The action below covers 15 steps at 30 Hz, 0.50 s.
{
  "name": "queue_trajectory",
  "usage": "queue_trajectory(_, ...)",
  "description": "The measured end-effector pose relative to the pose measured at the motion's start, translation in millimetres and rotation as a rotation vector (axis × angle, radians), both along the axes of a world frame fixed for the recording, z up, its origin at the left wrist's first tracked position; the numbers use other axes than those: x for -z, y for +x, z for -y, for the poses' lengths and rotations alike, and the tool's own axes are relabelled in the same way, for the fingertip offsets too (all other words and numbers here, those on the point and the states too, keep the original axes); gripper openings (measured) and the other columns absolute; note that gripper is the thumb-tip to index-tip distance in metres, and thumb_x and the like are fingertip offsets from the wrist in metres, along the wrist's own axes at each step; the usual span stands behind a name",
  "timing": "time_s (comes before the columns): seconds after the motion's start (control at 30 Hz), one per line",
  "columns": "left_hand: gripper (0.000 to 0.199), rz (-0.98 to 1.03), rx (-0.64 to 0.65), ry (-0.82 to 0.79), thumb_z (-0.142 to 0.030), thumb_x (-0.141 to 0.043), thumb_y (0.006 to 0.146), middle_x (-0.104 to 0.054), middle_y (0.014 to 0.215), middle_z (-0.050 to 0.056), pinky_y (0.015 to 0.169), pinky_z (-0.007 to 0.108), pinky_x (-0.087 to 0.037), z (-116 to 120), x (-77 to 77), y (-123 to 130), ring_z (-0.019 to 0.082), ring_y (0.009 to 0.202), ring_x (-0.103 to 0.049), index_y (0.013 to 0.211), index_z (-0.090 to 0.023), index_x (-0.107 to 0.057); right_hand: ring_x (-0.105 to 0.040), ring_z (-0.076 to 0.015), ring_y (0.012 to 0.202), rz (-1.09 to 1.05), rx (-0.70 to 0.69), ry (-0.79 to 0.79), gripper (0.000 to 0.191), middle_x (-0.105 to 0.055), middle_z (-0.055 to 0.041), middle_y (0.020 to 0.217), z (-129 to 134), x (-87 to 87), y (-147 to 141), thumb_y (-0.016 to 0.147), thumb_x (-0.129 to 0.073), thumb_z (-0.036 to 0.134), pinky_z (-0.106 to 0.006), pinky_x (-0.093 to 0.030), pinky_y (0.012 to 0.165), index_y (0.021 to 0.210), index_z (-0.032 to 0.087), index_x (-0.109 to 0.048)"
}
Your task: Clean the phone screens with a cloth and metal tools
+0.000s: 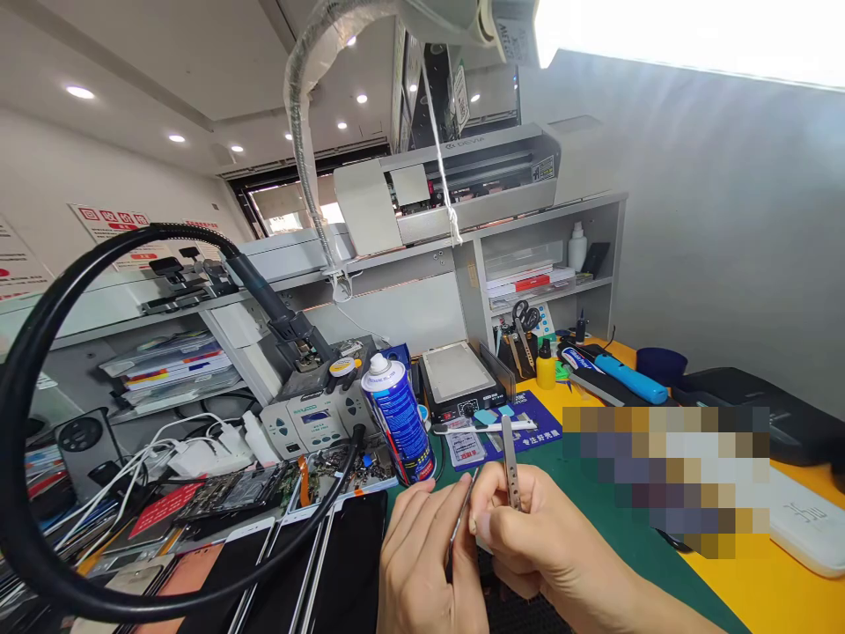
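Note:
In my right hand (532, 533) is a pair of metal tweezers (510, 462), pointing upward, with a row of holes along the side. The thumb and forefinger of that hand pinch together close to my left hand (429, 555); whether something small sits between them I cannot make out. My left fingers are closed around a thin dark flat piece (463, 518), seen edge-on, and most of it is hidden by the hands. Just beyond the hands stands a blue spray can (401, 418) with a white cap. A black-screened phone (349, 559) lies left of my left hand.
A black cable (19, 423) loops across the left side, over several phones. Behind are a grey soldering station (313, 423), a flat heating plate (459, 379) and a yellow bottle (546, 365). At right, a pixelated patch hides part of the green mat (634, 537) beside a white power bank (809, 519).

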<state>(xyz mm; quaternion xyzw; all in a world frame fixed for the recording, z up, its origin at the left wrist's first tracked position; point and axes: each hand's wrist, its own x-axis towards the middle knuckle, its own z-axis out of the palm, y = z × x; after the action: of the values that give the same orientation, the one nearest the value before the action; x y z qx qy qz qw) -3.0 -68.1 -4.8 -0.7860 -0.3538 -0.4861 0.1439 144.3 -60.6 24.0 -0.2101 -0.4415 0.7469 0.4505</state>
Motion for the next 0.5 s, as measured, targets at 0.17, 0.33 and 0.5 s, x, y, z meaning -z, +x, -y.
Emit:
queue_trajectory(0.17, 0.033, 0.01, 0.006, -0.003, -0.003, -0.05, 0.084, -0.075, 0.096, 0.01, 0.085, 0.038, -0.055, 0.9, -1.5, 0.3, 0.019, 0.085, -0.07, 0.113, -0.011, -0.063, -0.017, -0.0036, 0.039, -0.003, -0.019, -0.041, 0.013, -0.032, 0.0118, 0.043, -0.2, -0.6, 2.2, 0.07, -0.063, 0.018, -0.02, -0.013, 0.038, 0.063, 0.019, -0.052)
queue_trajectory(0.33, 0.034, -0.01, 0.036, -0.032, -0.003, -0.05, 0.084, -0.075, 0.096, 0.007, 0.085, 0.035, -0.055, 0.7, -3.8, -3.6, 0.017, 0.086, -0.069, 0.114, -0.014, -0.063, -0.018, -0.0038, 0.038, 0.016, -0.02, -0.063, 0.01, -0.031, 0.0115, 0.042, -1.0, -2.5, 4.4, 0.069, -0.058, 0.015, -0.021, -0.012, 0.039, 0.062, 0.019, -0.052)
queue_trajectory(0.5, 0.037, -0.027, 0.054, -0.072, -0.001, -0.052, 0.084, -0.074, 0.101, 0.007, 0.091, 0.033, -0.053, 0.0, -1.2, -9.2, 0.016, 0.094, -0.068, 0.117, -0.015, -0.062, -0.015, -0.0038, 0.039, 0.02, -0.007, -0.097, 0.009, -0.029, 0.0116, 0.045, -1.1, -5.6, 6.2, 0.067, -0.055, 0.012, -0.021, -0.011, 0.039, 0.062, 0.019, -0.051)
